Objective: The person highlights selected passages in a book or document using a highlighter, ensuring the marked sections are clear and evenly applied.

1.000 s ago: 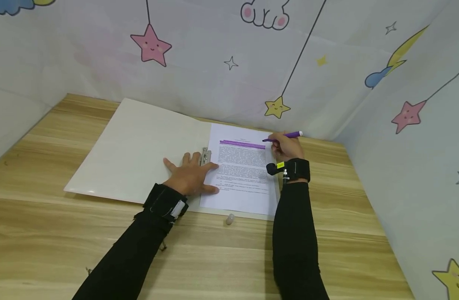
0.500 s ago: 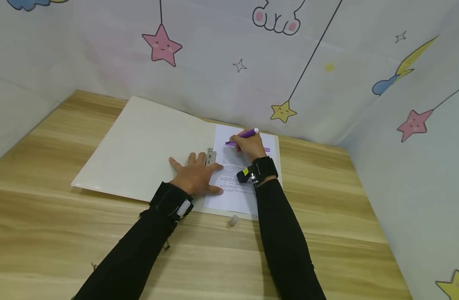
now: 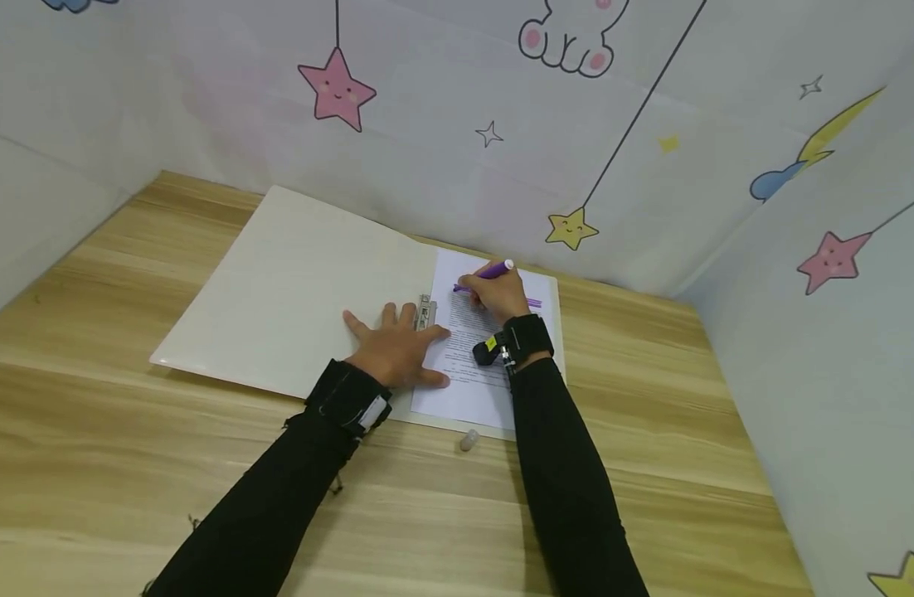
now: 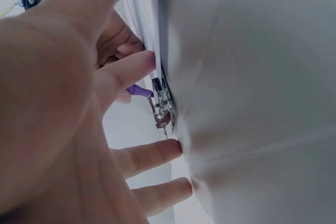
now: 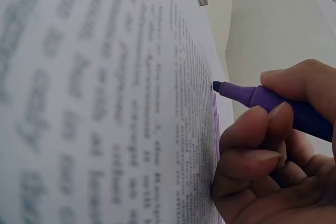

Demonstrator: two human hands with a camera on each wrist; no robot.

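My right hand (image 3: 498,292) pinches a purple highlighter (image 5: 286,106) with its dark tip at the left end of the top printed lines. The printed sheet (image 3: 445,398) lies on the right side of an open white folder (image 3: 278,282). Purple stripes run across the upper text, partly hidden by this hand. My left hand (image 3: 393,352) presses flat with spread fingers over the folder's inner cover and the sheet's left edge. Just beyond its fingertips sits the metal clip (image 3: 425,312), seen also as a clip (image 4: 161,100) in the left wrist view.
A small translucent cap (image 3: 469,440) lies on the wooden table (image 3: 427,514) just in front of the folder's near edge. White walls (image 3: 427,108) with cartoon stars stand behind and to the right of the table.
The right hand has moved left across the sheet, bringing the highlighter from the right end of the lines to the left end. The left hand stays in place; the head view has shifted slightly.
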